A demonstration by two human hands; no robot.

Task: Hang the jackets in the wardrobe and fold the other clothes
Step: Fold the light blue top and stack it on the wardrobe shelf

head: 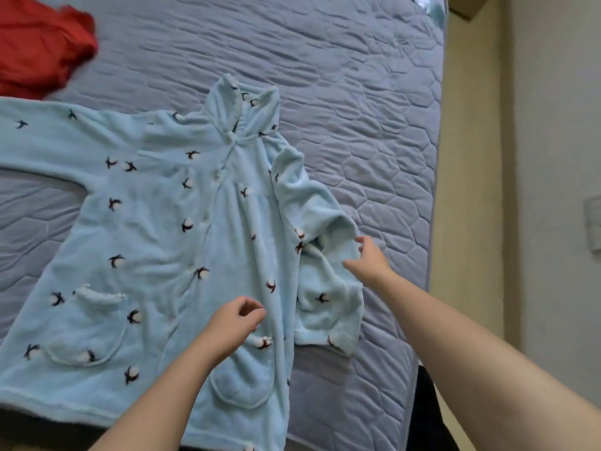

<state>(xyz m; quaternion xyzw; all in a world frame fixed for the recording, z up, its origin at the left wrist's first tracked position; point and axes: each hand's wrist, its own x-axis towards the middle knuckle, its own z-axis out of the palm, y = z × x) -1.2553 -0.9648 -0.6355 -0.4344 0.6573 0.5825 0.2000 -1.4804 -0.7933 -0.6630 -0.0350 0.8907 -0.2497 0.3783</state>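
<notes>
Head view: fleece garment spread for folding

Grey-blue quilted mattress (357, 92) carries the pale-blue printed fleece garment (156, 222), laid flat, seemingly for folding. A red cloth (39, 43) waits far left. Right hand (367, 258), fingers spread, reaches the doubled-back sleeve (325, 219); left hand (237, 323) hovers loosely curled, empty.

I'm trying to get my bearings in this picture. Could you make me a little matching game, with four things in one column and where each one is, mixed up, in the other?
Things:
1. red garment
2. light blue robe
3. left hand
4. right hand

Places:
A. touching the folded-in sleeve
B. spread out across the mattress
C. top left corner of the picture
D. over the robe's lower front, fingers loosely curled

Pairs: 1-C, 2-B, 3-D, 4-A
</notes>
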